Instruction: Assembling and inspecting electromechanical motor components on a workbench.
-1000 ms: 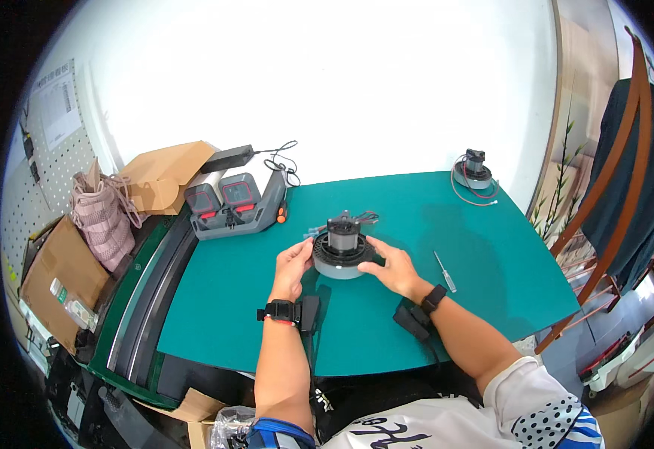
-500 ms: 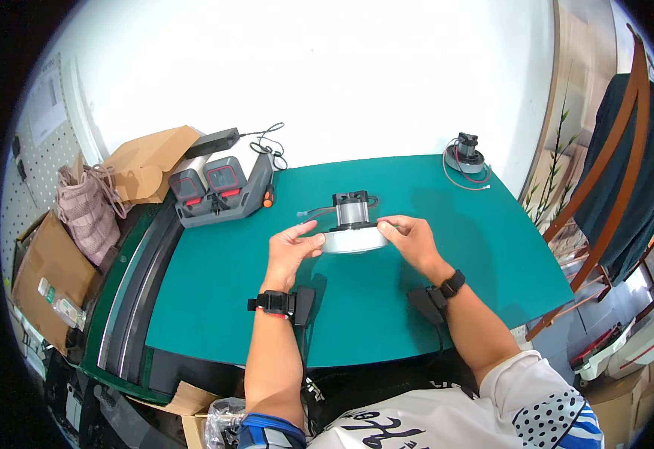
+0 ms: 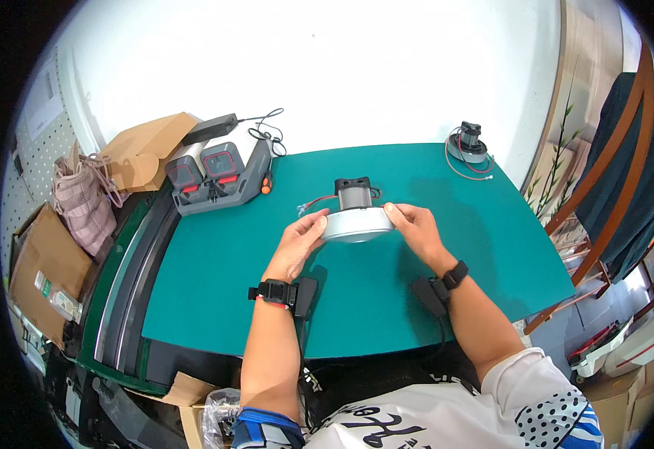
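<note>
Above the middle of the green tabletop, a fan motor [image 3: 357,223] is held between both hands, with a wide round silver housing and a narrower black and grey top. Red and dark wires with a pale connector trail from behind it to the left. My left hand [image 3: 298,243] pinches the housing's left rim between thumb and fingers. On the opposite rim, my right hand [image 3: 417,232] grips with its thumb on the near side. The motor tips slightly, showing some of its silver underside; its far side is hidden.
A similar motor [image 3: 467,146] with looped wires stands at the table's [image 3: 214,299] back right corner. At the back left are a grey holder with two battery-like blocks [image 3: 222,163], a black adapter [image 3: 210,129] with cable, and an open cardboard box [image 3: 143,153].
The motor has tilted, showing more of its silver housing and underside. My left fingers have closed in on its left rim. The whole view has shifted a little.
</note>
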`<action>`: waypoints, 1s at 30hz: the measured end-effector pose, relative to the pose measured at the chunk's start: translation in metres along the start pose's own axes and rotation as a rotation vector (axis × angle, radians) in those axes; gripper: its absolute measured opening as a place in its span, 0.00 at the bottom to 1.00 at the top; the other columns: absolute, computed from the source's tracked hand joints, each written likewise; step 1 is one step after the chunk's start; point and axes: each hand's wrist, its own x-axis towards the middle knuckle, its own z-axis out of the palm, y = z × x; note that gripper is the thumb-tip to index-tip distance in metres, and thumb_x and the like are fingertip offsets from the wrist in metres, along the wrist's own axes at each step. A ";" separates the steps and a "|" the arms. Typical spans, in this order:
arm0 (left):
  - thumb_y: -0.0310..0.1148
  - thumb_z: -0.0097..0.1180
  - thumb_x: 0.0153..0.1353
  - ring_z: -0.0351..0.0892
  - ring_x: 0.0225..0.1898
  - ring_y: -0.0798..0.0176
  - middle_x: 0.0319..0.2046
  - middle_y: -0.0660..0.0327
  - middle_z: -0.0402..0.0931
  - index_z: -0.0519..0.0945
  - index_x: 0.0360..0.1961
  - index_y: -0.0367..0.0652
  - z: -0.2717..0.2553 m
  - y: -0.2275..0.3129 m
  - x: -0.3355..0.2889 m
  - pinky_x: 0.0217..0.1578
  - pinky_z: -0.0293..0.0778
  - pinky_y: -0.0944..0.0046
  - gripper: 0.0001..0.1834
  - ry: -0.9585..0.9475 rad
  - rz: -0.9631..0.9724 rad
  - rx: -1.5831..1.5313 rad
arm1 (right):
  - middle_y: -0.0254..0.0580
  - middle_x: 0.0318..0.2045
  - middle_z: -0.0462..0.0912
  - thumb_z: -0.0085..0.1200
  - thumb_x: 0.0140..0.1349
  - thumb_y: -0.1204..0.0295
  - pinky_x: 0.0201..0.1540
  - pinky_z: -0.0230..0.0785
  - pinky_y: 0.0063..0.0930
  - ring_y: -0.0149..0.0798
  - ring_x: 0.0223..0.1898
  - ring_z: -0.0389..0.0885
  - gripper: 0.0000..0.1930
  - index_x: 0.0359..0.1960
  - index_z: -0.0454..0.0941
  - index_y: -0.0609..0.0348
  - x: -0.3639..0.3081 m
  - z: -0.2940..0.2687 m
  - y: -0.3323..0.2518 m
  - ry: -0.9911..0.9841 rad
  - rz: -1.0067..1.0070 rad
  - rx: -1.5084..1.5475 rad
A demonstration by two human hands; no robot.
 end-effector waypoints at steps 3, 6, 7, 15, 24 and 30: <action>0.52 0.57 0.62 0.75 0.45 0.67 0.41 0.63 0.78 0.77 0.52 0.38 -0.001 -0.004 0.000 0.52 0.69 0.66 0.28 0.010 -0.043 -0.060 | 0.45 0.33 0.84 0.47 0.66 0.48 0.43 0.70 0.28 0.33 0.37 0.80 0.28 0.45 0.81 0.66 -0.006 0.011 -0.009 0.009 -0.001 -0.137; 0.51 0.58 0.61 0.76 0.43 0.68 0.40 0.63 0.78 0.79 0.49 0.39 0.000 -0.001 0.002 0.49 0.72 0.65 0.26 -0.002 -0.048 0.025 | 0.46 0.30 0.83 0.39 0.68 0.46 0.39 0.72 0.29 0.36 0.34 0.81 0.31 0.44 0.79 0.67 -0.003 0.014 0.006 0.115 -0.058 -0.098; 0.51 0.58 0.61 0.76 0.43 0.68 0.40 0.63 0.78 0.79 0.49 0.39 -0.001 -0.001 0.002 0.49 0.72 0.65 0.26 -0.003 -0.049 0.027 | 0.44 0.34 0.82 0.36 0.69 0.46 0.37 0.74 0.28 0.35 0.35 0.80 0.31 0.48 0.77 0.65 -0.005 0.013 0.002 0.055 0.011 -0.080; 0.57 0.62 0.55 0.81 0.32 0.64 0.31 0.56 0.81 0.81 0.39 0.32 0.004 0.007 -0.005 0.33 0.79 0.66 0.32 0.080 -0.047 0.099 | 0.44 0.21 0.79 0.35 0.68 0.44 0.20 0.73 0.26 0.33 0.20 0.78 0.33 0.38 0.80 0.66 -0.012 0.013 -0.020 0.046 0.086 -0.067; 0.64 0.52 0.58 0.81 0.31 0.64 0.30 0.55 0.80 0.82 0.36 0.34 0.006 0.004 0.000 0.32 0.78 0.65 0.36 0.130 -0.058 0.173 | 0.52 0.22 0.80 0.32 0.69 0.45 0.32 0.71 0.40 0.48 0.26 0.81 0.33 0.33 0.79 0.64 -0.010 0.014 -0.002 0.085 0.053 -0.251; 0.67 0.43 0.61 0.79 0.36 0.63 0.38 0.55 0.79 0.78 0.47 0.36 0.003 0.007 -0.002 0.35 0.78 0.63 0.39 0.171 -0.139 0.069 | 0.54 0.31 0.81 0.43 0.67 0.50 0.38 0.70 0.42 0.51 0.34 0.81 0.25 0.48 0.73 0.62 -0.021 0.021 -0.021 -0.051 -0.160 -0.374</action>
